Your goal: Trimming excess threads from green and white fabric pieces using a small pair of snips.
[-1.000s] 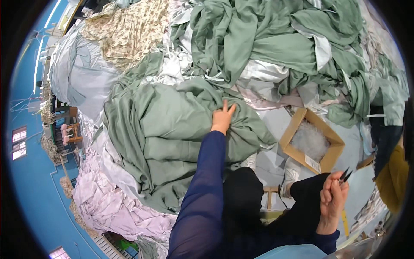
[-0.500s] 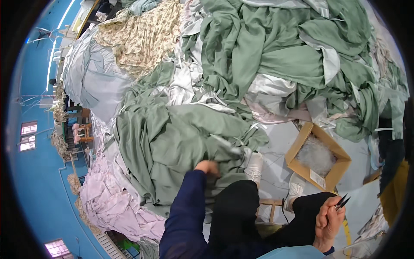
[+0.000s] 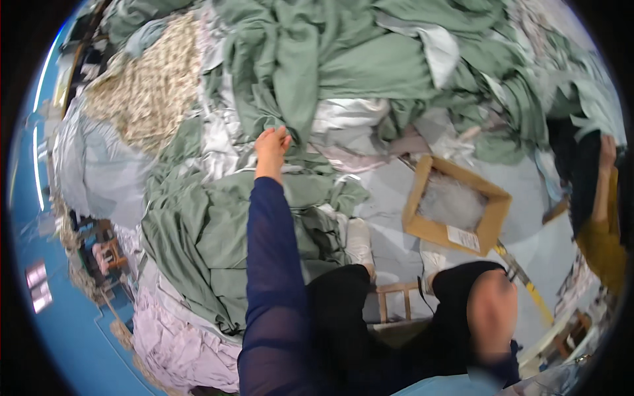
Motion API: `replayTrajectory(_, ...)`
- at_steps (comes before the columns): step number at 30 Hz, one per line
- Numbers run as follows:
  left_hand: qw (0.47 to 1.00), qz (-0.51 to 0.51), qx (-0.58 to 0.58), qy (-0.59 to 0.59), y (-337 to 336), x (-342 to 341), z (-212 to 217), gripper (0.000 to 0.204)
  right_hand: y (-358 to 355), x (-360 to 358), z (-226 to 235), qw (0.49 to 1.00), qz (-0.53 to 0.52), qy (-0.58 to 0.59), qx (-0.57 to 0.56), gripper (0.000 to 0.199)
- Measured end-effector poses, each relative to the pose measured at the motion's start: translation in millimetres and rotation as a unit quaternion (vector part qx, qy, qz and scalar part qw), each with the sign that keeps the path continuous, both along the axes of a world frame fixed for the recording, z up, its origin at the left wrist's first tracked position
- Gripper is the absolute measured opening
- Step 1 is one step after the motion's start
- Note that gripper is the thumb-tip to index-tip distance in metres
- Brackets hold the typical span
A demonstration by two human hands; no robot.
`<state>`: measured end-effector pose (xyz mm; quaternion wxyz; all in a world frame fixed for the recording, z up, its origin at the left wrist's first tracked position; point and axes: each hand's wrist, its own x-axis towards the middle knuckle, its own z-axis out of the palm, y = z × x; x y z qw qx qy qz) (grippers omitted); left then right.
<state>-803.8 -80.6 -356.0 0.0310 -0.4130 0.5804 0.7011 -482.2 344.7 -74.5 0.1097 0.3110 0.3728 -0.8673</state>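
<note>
Head view: clock directions are taken from the centre of the picture.
Change at the left hand: a half second ago it was a blur low over the near green cloth (image 3: 208,228); now it has reached out to the upper green cloth (image 3: 370,69).
Meaning for the work: the handling appears to have passed from the nearer cloth to the farther one.
Left hand (image 3: 271,150): toward 11 o'clock, fingers curled in and seemingly pinching a small fold at the lower edge of the upper green cloth.
Right hand (image 3: 492,310): at 4 o'clock, over the knee, smeared by motion; I cannot tell how far it is open or whether the snips seen in it earlier are there.
Upper green cloth: heaped from 11 round to 2 o'clock, pale lining showing.
Near green cloth: bunched at 9 o'clock, beside the left forearm.
Cardboard box (image 3: 496,223): at 3 o'clock, with wispy pale stuff (image 3: 452,198) inside.
Lilac cloth (image 3: 181,343): between 7 and 8 o'clock.
Co-worker's hand (image 3: 607,153): nearly 3 o'clock, by pale green fabric (image 3: 598,109).
</note>
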Motion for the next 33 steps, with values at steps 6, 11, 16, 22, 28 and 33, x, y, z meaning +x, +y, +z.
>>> replayTrajectory(6, 0.975, -0.200, 0.004, -0.093, 82, 117, 91, 0.026, 2, 10, 1, 0.998, 0.028, 0.025, -0.052, 0.018)
replayTrajectory(11, 0.964, -0.253, 0.050, 0.066, 102, 228, 224, 0.019, -5, 27, 0, 0.994, 0.074, 0.055, -0.051, 0.013)
replayTrajectory(16, 0.976, -0.033, 0.061, 0.208, 77, 284, 328, 0.013, -8, 37, -6, 0.981, 0.145, 0.120, 0.037, 0.021)
replayTrajectory(22, 0.880, 0.123, 0.226, 0.400, 41, 248, 340, 0.026, -33, 1, -19, 0.991, 0.109, 0.047, 0.069, 0.022)
replayTrajectory(28, 0.896, 0.212, 0.193, 0.339, 74, 217, 249, 0.034, -51, -118, -79, 0.966, 0.148, 0.038, 0.207, 0.019)
replayTrajectory(33, 0.963, -0.079, 0.200, 0.164, 172, 241, 302, 0.029, -70, -234, -198, 0.951, 0.126, -0.024, 0.283, 0.018)
